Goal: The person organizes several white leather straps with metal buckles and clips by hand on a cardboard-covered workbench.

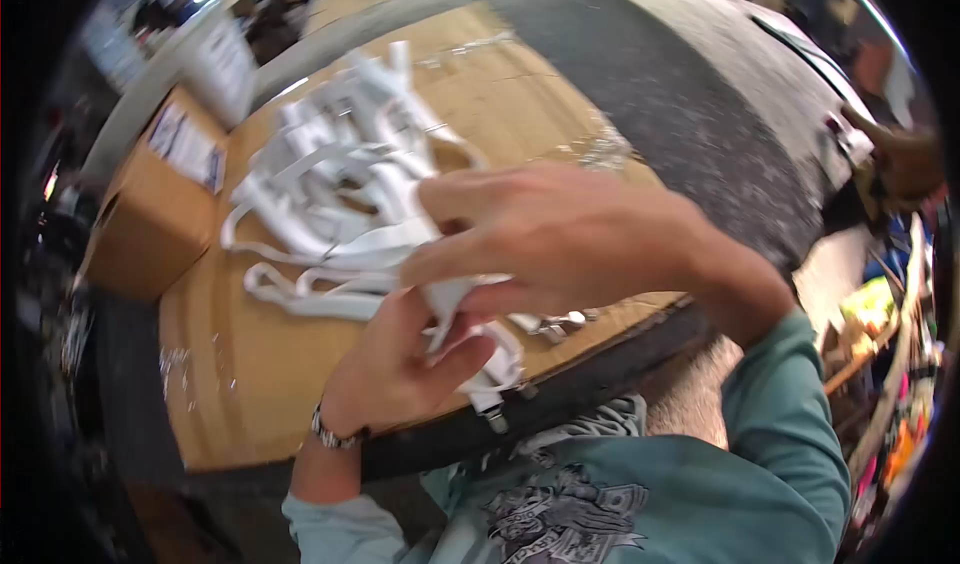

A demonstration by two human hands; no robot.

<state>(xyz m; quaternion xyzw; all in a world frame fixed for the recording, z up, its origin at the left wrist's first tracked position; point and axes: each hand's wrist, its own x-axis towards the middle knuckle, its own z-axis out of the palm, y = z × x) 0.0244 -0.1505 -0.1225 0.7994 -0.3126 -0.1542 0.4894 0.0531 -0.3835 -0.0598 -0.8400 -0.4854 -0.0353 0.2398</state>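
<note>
Here's the dark tabletop [720,134], sweeping across the view, and over it lies a flat cardboard sheet [530,94] with strips of shiny tape. On the sheet sprawls a loose pile of white straps [335,159], loops tumbling over one another, metal glinting here and there. Left of the pile stands a small cardboard box [155,219] with a printed label on its side, right at the sheet's edge.

In come the hands, both busy at the near side of the pile! The right hand [545,234] reaches across from above, thumb and fingers pinching; the left hand [385,364], a band on its wrist, is curled underneath, thumb and fingers closed. Between them — a white strap [445,299], caught by both, held just above the sheet. Motion blur hides exactly how each fingertip sits.

It looks light and floppy, soft enough to fold and twist, hardly fragile, perhaps a touch slippery if the weave is smooth. The flat band seems the best place to take hold, thumb against fingers, as a loose loop could snag its neighbours. Smallest of all, a metal clip [494,420] dangles past the sheet's near edge — hard, probably springy, and better kept free of the other loops.
</note>
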